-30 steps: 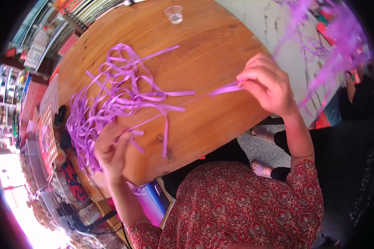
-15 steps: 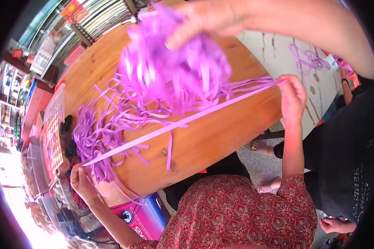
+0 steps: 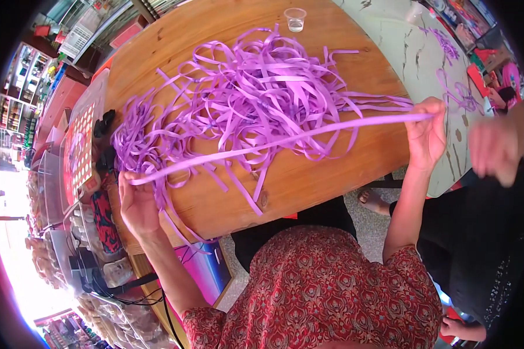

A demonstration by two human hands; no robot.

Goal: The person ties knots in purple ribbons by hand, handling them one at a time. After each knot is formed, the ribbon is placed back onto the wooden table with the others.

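I have one purple ribbon [image 3: 276,143] drawn out lengthwise above the wooden table [image 3: 355,168]. My left hand [image 3: 140,208] pinches one end, its forearm angled outward; my right hand [image 3: 427,138] grips the other end, farther forward, forearm raised. Beyond the ribbon lies a tangled purple heap [image 3: 268,87], then a clear cup [image 3: 295,23]. A co-worker's blurred hand [image 3: 496,148] is near my right.

A tangled heap of flat purple ribbons [image 3: 276,87], held aloft half a second ago, has been laid on the brown wooden table [image 3: 308,180]; the co-worker's bare hand [image 3: 495,150] has been drawn back rightward. The single purple ribbon [image 3: 355,123], earlier pulled straight between the left hand [image 3: 140,206] and right hand [image 3: 427,136], is now slightly bowed.
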